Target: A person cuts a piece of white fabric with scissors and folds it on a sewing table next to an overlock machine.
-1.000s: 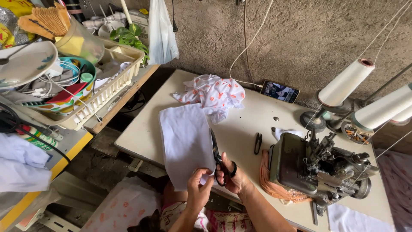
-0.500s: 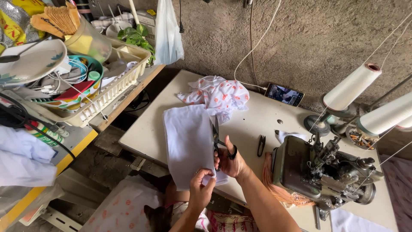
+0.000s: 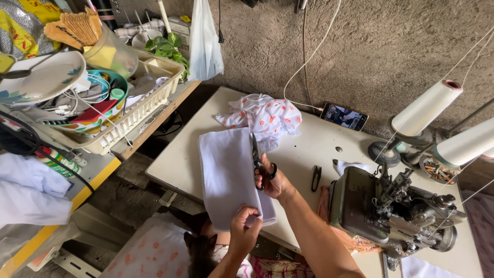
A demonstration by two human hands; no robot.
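The right hand (image 3: 271, 180) grips black scissors (image 3: 256, 154), blades pointing toward the top of the frame along the right edge of the folded white cloth (image 3: 229, 175). The left hand (image 3: 244, 230) pinches the cloth's near corner at lower centre. The cloth's long axis runs away from the person across the counter (image 3: 309, 149), toward a floral fabric heap (image 3: 265, 116).

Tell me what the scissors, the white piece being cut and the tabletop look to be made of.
Scissors: dark metal blades, black handles, probably plastic-coated. White piece: soft woven or knit fabric, matte; it folds and drapes over the table edge. Tabletop: smooth cream surface, likely laminate over board; scuffed and faintly glossy. The right hand works the scissors; the left hand pinches the fabric.
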